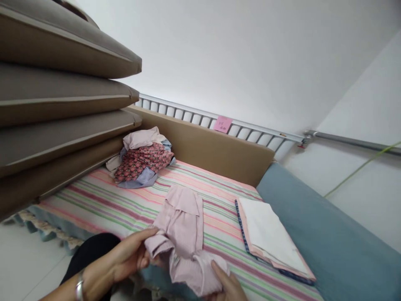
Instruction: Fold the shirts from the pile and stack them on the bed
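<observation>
The left hand (133, 253) and right hand (231, 287) grasp the near end of the pink garment (184, 221); keeping it taut and level should limit creases.

Matt cloth garment (183, 221), glossy metal bracelet (79, 288)
</observation>
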`<state>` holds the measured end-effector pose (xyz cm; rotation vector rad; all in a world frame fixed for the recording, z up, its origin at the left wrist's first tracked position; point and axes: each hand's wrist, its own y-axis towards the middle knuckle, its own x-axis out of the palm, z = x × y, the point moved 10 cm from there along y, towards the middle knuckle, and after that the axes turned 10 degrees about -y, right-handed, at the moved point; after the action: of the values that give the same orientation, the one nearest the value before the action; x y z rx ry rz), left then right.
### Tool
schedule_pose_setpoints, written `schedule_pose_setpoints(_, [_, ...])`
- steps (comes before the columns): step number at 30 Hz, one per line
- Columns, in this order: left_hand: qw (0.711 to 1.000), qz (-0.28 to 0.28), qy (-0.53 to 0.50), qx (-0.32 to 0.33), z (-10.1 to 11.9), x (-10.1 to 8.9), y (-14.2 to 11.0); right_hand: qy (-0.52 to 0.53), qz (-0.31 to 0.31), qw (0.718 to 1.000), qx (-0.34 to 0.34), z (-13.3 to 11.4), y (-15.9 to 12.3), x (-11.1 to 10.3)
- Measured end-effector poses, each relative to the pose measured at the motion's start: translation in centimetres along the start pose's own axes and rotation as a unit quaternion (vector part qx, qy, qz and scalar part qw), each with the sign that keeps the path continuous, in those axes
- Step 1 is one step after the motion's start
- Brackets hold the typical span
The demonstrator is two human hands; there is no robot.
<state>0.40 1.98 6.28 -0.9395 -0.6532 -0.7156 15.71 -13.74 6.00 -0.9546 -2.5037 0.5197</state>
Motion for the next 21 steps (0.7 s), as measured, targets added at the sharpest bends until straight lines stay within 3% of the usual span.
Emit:
schedule_pose_setpoints(3, [0.999, -0.036, -0.001, -0.019, 2.6, 3.2, 5.5, 0.032, -0.031, 0.998, -0.042, -4.5, 4.2, 1.8])
schedule_pose_setpoints(6, [0.999, -0.030, 0.010, -0.039, 5.0, 4.6, 12.1, 0.060, -0.034, 0.997, -0.034, -7.3, 10.5, 2.5])
schedule_pose_setpoints(10, [0.999, 0.030, -0.011, -0.029, 7.3, 3.4, 20.9, 0.124, 0.031, 0.991, 0.033, -6.9, 20.3, 1.2])
schedule_pose_setpoints(13, [0.997, 0.075, -0.008, -0.021, 7.5, 1.2, 25.5, 0.147, 0.065, 0.986, 0.049, -5.1, 25.2, 0.0])
schedule_pose_setpoints(15, [0.996, 0.091, 0.001, -0.024, 7.1, -0.1, 26.7, 0.155, 0.073, 0.984, 0.049, -4.0, 26.4, -0.5])
schedule_pose_setpoints(17, [0.996, 0.092, 0.007, -0.021, 6.9, -0.6, 26.3, 0.158, 0.065, 0.984, 0.043, -3.5, 26.1, -0.8])
schedule_pose_setpoints(21, [0.999, 0.039, 0.020, -0.002, 7.7, 1.5, 23.2, 0.154, 0.029, 0.988, 0.011, -5.3, 23.2, -0.3])
